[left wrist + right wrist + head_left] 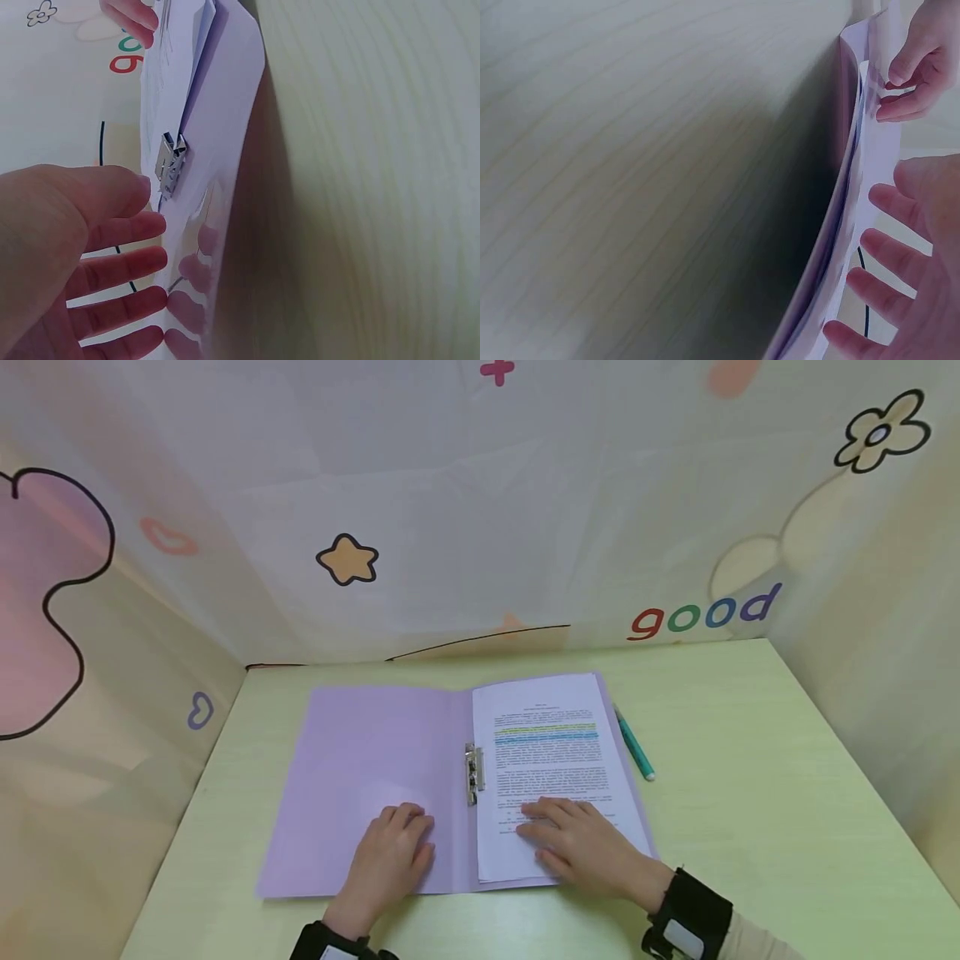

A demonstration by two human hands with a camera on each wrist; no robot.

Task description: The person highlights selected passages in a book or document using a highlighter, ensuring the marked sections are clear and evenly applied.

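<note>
A light purple folder lies spread wide on the table, its metal clip along the spine. Printed sheets with a yellow and a blue highlighted line cover the folder's right side. My left hand rests with its fingertips on the bare left cover; in the left wrist view its fingers are loosely extended. On the lower part of the sheets lies my right hand, fingers spread. The right wrist view shows those fingers relaxed against the paper, gripping nothing.
A green pen lies just right of the folder. The pale wooden table extends on both sides. Behind it hangs a printed curtain, which also lines the left and right sides.
</note>
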